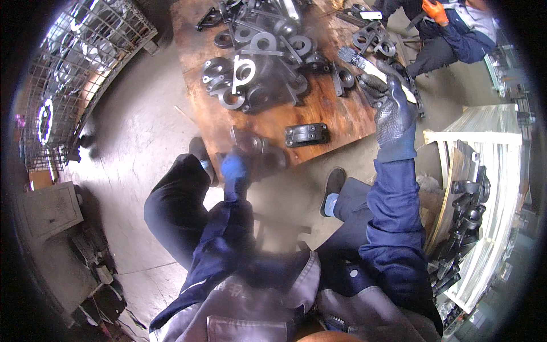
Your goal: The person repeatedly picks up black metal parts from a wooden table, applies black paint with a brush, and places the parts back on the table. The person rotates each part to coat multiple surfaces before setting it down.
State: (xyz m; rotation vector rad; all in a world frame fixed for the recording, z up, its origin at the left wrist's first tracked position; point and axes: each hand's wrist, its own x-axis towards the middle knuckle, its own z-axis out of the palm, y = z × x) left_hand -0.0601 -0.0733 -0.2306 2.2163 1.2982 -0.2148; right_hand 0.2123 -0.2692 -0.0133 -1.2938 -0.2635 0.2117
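My right hand, in a black-and-grey glove, is closed round the pale handle of a brush. The brush's grey-blue bristles point up and left, over the table's right side. At the near table edge, my left hand in a blue glove appears closed on a dark metal ring bracket; both are smeared, and the fingers are hard to make out. A black curved metal bracket lies just right of it on the wooden table. Farther back is a heap of black ring brackets.
A wire mesh cage stands at the far left. On the right, a white-framed rack has several black parts beside it. Another person with an orange glove is at the upper right. A grey box stands at left.
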